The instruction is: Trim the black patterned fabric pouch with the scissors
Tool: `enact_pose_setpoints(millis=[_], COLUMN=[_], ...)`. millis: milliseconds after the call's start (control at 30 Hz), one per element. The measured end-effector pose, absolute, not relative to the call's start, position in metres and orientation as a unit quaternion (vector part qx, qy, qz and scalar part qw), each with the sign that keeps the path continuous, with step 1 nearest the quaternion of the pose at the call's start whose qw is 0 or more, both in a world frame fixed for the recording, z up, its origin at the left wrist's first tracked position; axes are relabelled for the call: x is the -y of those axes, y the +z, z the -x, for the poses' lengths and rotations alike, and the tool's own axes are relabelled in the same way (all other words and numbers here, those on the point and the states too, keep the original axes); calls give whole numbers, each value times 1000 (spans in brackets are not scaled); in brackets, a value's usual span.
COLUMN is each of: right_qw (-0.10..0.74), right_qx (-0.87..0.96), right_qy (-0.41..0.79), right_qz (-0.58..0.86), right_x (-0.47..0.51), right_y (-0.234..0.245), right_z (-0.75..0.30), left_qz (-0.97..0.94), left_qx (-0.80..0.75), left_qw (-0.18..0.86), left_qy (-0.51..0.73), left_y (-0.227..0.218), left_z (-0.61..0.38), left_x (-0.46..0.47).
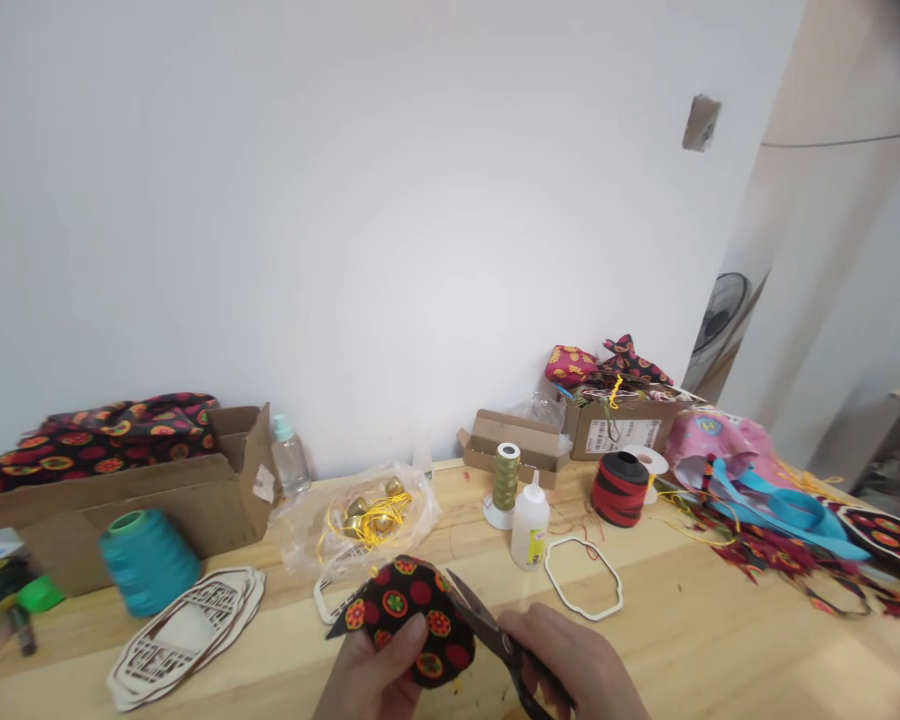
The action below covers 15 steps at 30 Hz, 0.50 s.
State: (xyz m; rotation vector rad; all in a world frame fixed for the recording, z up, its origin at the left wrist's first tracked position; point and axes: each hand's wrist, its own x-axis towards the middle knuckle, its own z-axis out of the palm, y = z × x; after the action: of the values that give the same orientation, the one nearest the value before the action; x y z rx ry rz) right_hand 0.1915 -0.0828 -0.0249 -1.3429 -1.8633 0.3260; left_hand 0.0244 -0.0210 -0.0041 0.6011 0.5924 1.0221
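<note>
A left grip [390,668] pinches a black cotton cloth piece printed with red and orange rounds [439,625], thumb on top, above the pale wooden counter [690,640] at the view's 6 o'clock. The right grip [581,665] is closed around dark-handled metal scissors [504,645], blades at the cloth's 3 o'clock edge, tips toward 11. Trimming appears partway along: the upper edge is already rounded, while a sharp corner, apparently yet to be cut, juts toward 9 o'clock. The cloth's long axis runs roughly from 9 to 4 o'clock. A cream, wavy-edged, open frame [585,578] lies bare at 2 o'clock from the cloth.
</note>
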Motion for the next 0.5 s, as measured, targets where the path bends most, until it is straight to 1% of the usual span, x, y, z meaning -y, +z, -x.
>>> enact_pose_setpoints(millis=[133, 367, 500], right_qw=[392, 432, 424], right_qx=[737, 738, 748], right_qy=[119, 74, 89], right_qz=[538, 512, 502], right_x=[84, 80, 80], right_y=[-31, -30, -23], right_z=[-192, -190, -192], left_qz=[-293, -287, -307], left_qx=[-269, -272, -259], left_qw=[792, 798, 796], left_qy=[464, 454, 452], left_y=[-6, -9, -10], left_z=[-24, -24, -23], left_x=[20, 21, 21])
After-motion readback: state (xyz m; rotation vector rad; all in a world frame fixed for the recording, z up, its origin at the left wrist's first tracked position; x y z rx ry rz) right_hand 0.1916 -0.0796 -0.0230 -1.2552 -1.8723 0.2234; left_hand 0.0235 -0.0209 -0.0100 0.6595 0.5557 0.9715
